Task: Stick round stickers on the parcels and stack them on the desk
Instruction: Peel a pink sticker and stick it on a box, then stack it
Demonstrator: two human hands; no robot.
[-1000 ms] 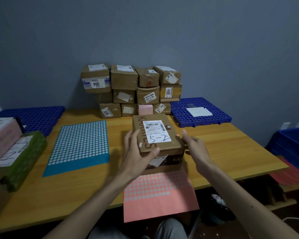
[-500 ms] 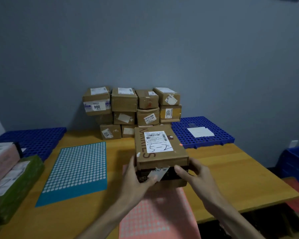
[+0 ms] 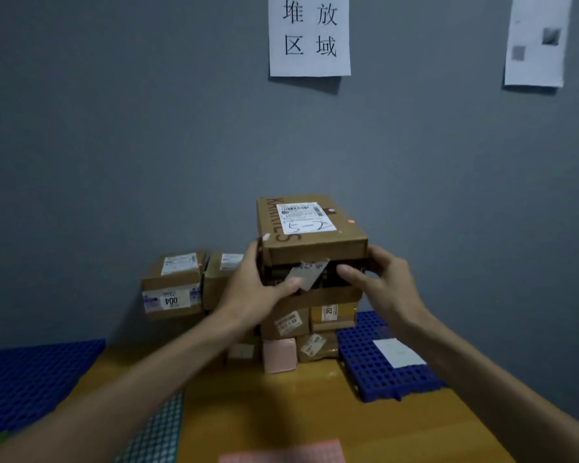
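Observation:
I hold a brown cardboard parcel [image 3: 311,242] with a white shipping label and a small round pink sticker near its right top edge. My left hand [image 3: 258,289] grips its left side and front; my right hand [image 3: 378,282] grips its right side. The parcel sits high, at the top of the stack of parcels [image 3: 174,285] against the grey wall; whether it rests on the stack I cannot tell. The teal sticker sheet [image 3: 157,432] and the pink sticker sheet [image 3: 281,454] lie at the desk's near edge.
A wooden desk [image 3: 315,412] carries blue perforated pallets at the left [image 3: 30,379] and right [image 3: 381,362]; the right one holds a white paper. A pink parcel [image 3: 279,354] sits at the stack's base. Two paper signs hang on the wall.
Both hands have lifted the parcel off the pink sticker sheet and carried it up and away to the top of the stack. The view has tilted up.

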